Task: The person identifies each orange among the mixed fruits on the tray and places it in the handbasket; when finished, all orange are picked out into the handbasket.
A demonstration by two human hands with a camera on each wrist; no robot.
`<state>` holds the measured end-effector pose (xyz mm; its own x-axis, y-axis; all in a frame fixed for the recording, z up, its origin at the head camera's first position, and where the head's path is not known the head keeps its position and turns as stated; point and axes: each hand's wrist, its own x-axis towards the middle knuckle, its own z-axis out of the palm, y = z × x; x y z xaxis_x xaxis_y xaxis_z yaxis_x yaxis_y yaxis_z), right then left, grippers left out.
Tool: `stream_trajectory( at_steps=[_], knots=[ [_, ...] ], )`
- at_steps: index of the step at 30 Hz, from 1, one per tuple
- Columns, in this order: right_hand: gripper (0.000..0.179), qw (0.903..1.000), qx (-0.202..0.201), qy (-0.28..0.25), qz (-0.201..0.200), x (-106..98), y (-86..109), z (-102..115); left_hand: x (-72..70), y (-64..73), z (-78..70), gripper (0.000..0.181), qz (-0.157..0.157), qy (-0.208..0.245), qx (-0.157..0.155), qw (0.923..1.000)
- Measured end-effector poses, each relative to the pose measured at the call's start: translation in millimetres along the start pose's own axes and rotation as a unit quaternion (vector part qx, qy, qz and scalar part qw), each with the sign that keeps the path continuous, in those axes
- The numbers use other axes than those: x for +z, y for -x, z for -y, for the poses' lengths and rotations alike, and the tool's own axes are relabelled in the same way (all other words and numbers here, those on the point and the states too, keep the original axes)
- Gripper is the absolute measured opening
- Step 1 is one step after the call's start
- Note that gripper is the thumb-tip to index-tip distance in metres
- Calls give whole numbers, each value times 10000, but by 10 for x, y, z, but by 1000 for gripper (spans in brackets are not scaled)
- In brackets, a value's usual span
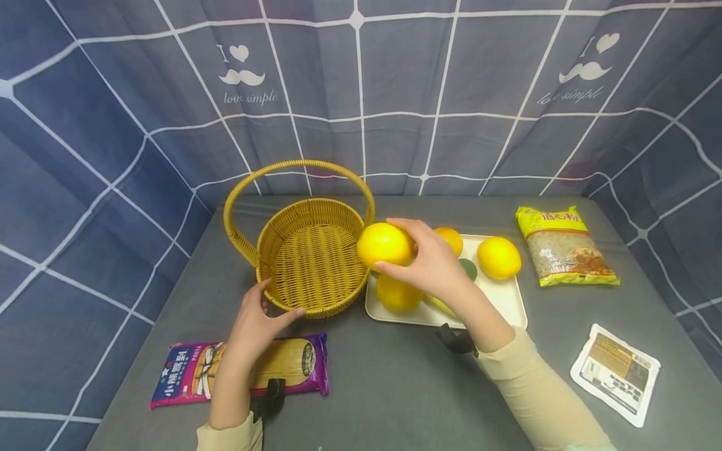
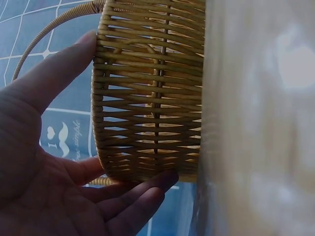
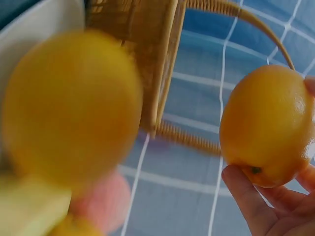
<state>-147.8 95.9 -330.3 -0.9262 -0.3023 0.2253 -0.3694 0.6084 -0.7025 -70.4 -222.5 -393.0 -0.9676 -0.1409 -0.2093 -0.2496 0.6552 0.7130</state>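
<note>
My right hand (image 1: 437, 257) holds an orange (image 1: 385, 245) between thumb and fingers, just off the basket's right rim. In the right wrist view the held orange (image 3: 268, 125) shows its small green stem end. My left hand (image 1: 256, 322) holds the near-left rim of the round wicker basket (image 1: 316, 310), which has a tall arched handle. The left wrist view shows the thumb on the rim and fingers along the basket's woven side (image 2: 147, 98). Below the right hand a cream tray (image 1: 510, 304) bears several oranges, a green round thing (image 1: 468, 268) and a yellow long thing (image 1: 440, 305), partly hidden.
A purple pasta packet (image 1: 287, 363) lies under the left forearm. At the right are a yellow bag (image 1: 566, 247) of dry food and a flat white packet (image 1: 615, 374). A pink round fruit (image 3: 103, 201) shows in the right wrist view. Checked curtains surround the grey table (image 1: 389, 388).
</note>
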Motion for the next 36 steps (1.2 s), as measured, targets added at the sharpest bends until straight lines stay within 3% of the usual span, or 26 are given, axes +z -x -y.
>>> stream_trajectory(
  at_steps=[6, 19, 27, 36],
  knots=[
    [74, 9983, -510, 56, 285, 404, -217, 239, 17, -3, 28, 110, -70, 39, 48, 10000],
    [73, 9898, -739, 283, 1183, 1223, -407, 429, 29, -1, 44, 108, -130, 97, 92, 9998],
    [68, 9854, -753, 179, 1517, 1471, -477, 458, 39, -14, 48, 108, -121, 132, 179, 9997],
    [68, 9832, -583, 262, 1710, 1600, -472, 377, 31, -9, 51, 109, -113, 96, 157, 9998]
  ],
)
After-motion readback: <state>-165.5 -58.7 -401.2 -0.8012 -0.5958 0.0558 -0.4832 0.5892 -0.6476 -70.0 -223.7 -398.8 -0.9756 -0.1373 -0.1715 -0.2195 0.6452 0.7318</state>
